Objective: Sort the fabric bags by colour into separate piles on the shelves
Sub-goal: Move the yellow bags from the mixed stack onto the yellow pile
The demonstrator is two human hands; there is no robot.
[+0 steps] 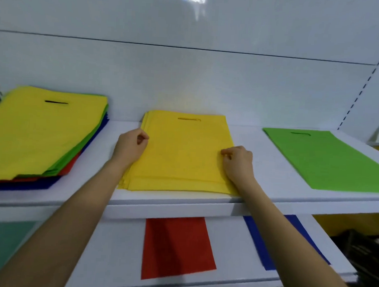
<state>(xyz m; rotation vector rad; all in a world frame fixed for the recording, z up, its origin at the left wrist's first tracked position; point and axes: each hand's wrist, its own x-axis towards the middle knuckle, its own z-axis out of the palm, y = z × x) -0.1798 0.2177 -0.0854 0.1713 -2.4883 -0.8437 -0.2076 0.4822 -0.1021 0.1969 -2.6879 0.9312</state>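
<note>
A pile of yellow fabric bags (184,151) lies in the middle of the upper white shelf (177,200). My left hand (129,148) sits at the pile's left edge with fingers curled; my right hand (237,160) sits at its right edge, fingers curled too. Whether either pinches the top bag I cannot tell. At the left stands a mixed stack (39,134) with a yellow bag on top and green, red and blue bags beneath. A green bag (326,160) lies flat at the right. On the lower shelf lie a red bag (177,247) and a blue bag (264,244).
A white back panel (187,78) closes the shelf behind. A slotted upright (360,90) runs up the right side. The lower shelf (114,248) juts out further toward me. Dark objects (361,255) sit at the lower right, beyond the shelf end.
</note>
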